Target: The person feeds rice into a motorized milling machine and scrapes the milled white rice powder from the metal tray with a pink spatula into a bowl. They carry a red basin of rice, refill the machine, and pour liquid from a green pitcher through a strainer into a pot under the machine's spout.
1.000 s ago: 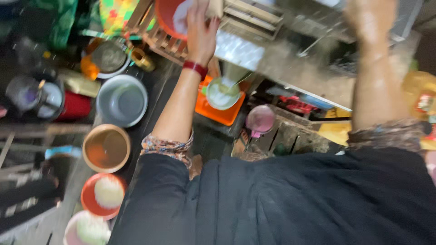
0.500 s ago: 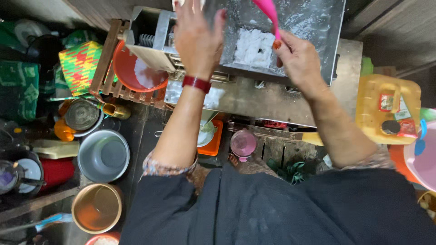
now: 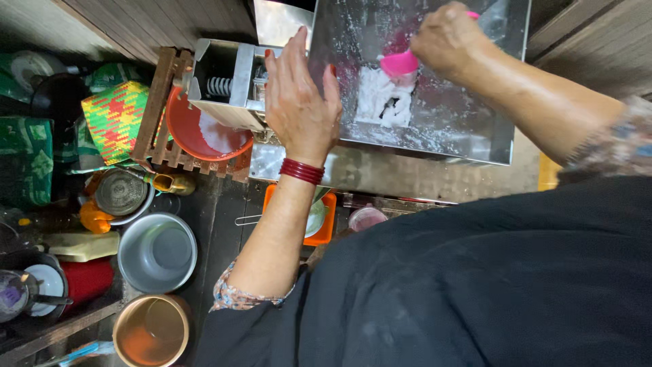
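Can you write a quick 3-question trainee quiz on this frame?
1. True or false: the right hand holds a pink scoop over the white mash in the metal hopper.
2. What lies under the machine's outlet on the wooden crate? A) a red bowl with white mash in it B) a glass jar C) a black pan
3. Which wrist wears the red bangles?

Key
1. True. The hand grips the scoop's handle, and its cup is down at the mash.
2. A, the red bowl.
3. The left; the left hand is spread open by the hopper's edge and holds nothing.
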Motion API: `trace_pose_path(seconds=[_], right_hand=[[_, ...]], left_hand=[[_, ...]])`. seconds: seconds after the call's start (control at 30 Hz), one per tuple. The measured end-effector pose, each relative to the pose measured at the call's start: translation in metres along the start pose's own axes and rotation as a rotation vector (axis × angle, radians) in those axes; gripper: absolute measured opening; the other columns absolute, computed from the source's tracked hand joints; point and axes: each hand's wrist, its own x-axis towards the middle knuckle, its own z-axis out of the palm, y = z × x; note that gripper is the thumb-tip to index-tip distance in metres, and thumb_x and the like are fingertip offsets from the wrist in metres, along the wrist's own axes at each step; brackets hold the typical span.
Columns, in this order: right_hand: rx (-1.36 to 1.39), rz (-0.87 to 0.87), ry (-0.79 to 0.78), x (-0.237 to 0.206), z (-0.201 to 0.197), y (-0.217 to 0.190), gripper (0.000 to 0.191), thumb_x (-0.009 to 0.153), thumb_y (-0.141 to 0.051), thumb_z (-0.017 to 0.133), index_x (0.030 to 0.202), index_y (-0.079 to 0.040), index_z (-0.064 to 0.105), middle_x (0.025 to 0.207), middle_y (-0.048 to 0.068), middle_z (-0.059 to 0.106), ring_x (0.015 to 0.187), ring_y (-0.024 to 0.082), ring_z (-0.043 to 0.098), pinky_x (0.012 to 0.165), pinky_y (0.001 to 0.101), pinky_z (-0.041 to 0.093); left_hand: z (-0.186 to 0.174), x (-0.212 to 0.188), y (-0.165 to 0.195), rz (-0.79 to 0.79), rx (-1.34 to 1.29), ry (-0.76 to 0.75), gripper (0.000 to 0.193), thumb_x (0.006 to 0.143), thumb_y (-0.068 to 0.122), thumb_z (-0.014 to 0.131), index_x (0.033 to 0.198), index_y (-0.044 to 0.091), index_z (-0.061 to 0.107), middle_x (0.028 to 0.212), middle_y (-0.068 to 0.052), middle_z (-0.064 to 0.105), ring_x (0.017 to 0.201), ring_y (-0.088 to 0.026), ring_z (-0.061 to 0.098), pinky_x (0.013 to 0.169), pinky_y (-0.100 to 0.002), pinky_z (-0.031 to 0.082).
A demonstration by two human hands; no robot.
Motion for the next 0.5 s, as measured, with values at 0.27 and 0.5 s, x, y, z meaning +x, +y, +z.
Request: trace_pose_path(seconds=[0.27, 0.5], right_hand=[[0.068, -0.209, -0.086, 0.019, -0.001, 0.003, 0.011, 0.091, -0.021, 0.065, 0.095, -0.023, 0.075, 0.077, 0.003, 0.076, 0.084, 0.021, 0.076, 0.076, 0.0373, 0.060], [0.073, -0.260, 0.116, 0.049, -0.017, -0.029, 0.016, 0.090, -0.026, 0.067, 0.078, -0.019, 0.076, 0.084, 0.002, 0.077, 0.083, 0.023, 0.075, 0.071, 0.0377, 0.059]], left_hand=[[0.004, -0.002, -0.003, 0.007, 0.001, -0.032, 0.065, 0.093, 0.029, 0.075, 0.150, 0.016, 0.046, 0.147, -0.004, 0.058, 0.143, -0.039, 0.050, 0.113, -0.046, 0.046], [0.000, -0.003, -0.002, 0.000, 0.036, -0.055, 0.066, 0.091, 0.029, 0.075, 0.150, 0.017, 0.048, 0.145, -0.005, 0.058, 0.140, -0.039, 0.050, 0.111, -0.048, 0.046]])
